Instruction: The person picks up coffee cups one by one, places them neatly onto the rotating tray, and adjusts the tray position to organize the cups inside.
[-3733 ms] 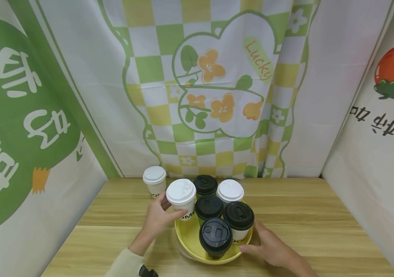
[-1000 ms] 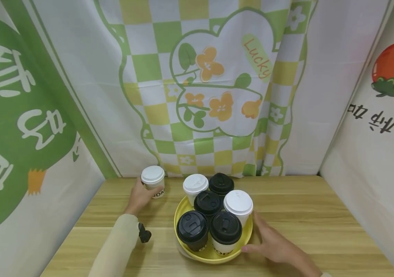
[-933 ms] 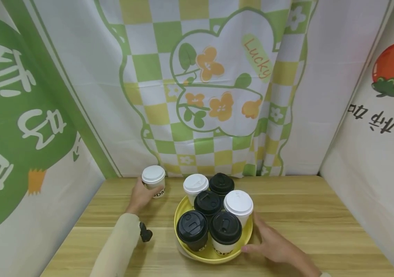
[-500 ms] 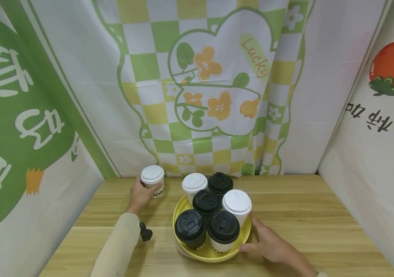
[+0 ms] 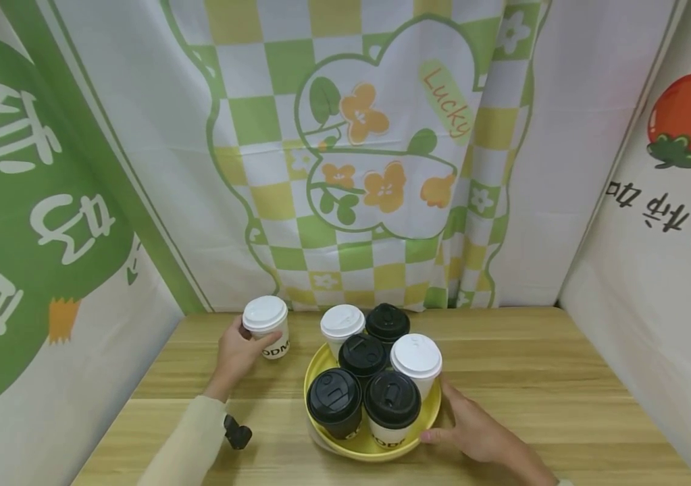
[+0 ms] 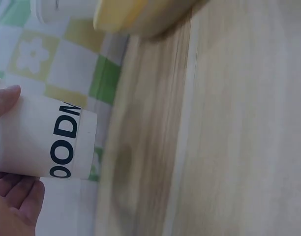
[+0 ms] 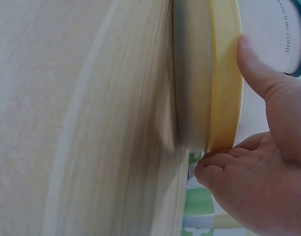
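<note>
From above, my left hand (image 5: 237, 351) grasps one white-lidded paper cup (image 5: 267, 327) left of the round yellow tray (image 5: 430, 413), which carries five cups (three black lids, two white). My left wrist view cuts the cup's lettering short. By my right wrist, my right hand (image 7: 258, 162) pinches the tray's rim.

A wooden table (image 5: 540, 378) carries a yellow tray (image 5: 431, 413) of lidded cups.

yellow tray (image 5: 430, 417), black and white lids, green-checked floral curtain (image 5: 375, 148)
</note>
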`<state>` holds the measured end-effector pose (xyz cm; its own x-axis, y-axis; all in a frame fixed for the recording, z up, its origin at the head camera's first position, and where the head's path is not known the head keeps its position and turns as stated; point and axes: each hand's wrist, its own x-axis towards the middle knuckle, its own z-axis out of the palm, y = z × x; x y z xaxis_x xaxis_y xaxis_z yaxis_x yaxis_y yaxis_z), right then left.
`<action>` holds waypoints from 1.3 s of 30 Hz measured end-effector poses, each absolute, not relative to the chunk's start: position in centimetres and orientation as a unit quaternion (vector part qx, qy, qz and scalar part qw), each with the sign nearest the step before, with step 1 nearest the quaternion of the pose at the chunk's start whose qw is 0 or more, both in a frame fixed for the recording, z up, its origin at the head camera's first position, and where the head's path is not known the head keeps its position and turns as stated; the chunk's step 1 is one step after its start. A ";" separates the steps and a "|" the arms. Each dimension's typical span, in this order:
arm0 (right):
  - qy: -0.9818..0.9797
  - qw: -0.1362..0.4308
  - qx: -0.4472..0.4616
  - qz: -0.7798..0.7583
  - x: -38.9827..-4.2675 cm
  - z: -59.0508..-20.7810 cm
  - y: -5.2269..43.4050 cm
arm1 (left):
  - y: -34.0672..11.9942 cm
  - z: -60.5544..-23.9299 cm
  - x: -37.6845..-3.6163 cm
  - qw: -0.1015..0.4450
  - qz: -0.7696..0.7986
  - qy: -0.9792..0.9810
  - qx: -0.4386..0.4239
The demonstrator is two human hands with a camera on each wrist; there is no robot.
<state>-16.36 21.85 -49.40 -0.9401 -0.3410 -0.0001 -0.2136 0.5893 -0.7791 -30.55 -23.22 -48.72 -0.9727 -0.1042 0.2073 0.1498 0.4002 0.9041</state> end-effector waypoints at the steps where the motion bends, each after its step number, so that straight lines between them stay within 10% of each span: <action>1: 0.889 0.073 -0.156 -0.424 -16.3 -49.4 21.8 | -23.2 -48.5 -30.2 0.116 -0.545 -0.830 -0.019; 39: 0.881 0.087 -0.149 -0.440 -16.1 -49.4 21.8 | -16.7 -46.9 -23.9 0.027 -0.615 -0.777 -0.131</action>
<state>-16.07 21.78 -49.41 -0.9401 -0.3400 -0.0228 -0.1862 0.5686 -0.8013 -23.90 -16.71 -46.87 -0.9641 0.1705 0.2034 0.2371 0.2086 0.9488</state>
